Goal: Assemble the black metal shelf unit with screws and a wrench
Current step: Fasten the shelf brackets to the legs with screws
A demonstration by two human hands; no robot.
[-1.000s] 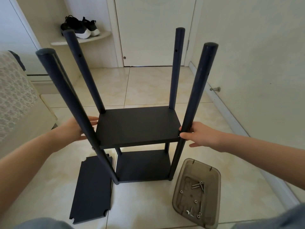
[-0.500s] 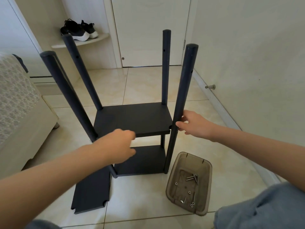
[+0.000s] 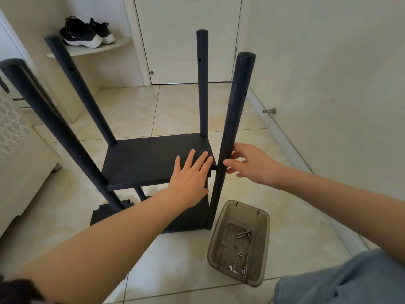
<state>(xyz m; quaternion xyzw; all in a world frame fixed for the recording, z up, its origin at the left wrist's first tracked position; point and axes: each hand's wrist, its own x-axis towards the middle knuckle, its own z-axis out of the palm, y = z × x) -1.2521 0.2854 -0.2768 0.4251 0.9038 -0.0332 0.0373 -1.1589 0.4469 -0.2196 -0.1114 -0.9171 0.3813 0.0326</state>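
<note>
The black shelf unit stands on the tiled floor with its poles pointing up. Its upper shelf panel point(image 3: 142, 159) sits between them, and a lower panel is partly hidden beneath. My left hand point(image 3: 190, 174) lies flat with straight fingers on the panel's near right corner. My right hand point(image 3: 252, 165) touches the near right pole point(image 3: 232, 132) at shelf height, fingers loosely bent against it. A gap shows between the panel's notched corner and that pole. A spare black panel point(image 3: 103, 213) lies on the floor at the left, mostly hidden by my arm.
A brown translucent plastic tray point(image 3: 260, 242) with several screws point(image 3: 243, 233) and washers stands on the floor right of the unit. A wall with a doorstop point(image 3: 269, 111) runs along the right. A white sofa point(image 3: 22, 163) is at the left, and black shoes point(image 3: 85, 34) sit on a shelf behind.
My left hand moved from the left pole across to the panel's right corner and opened flat on it. My right hand stayed at the near right pole. The view shifted a little.
</note>
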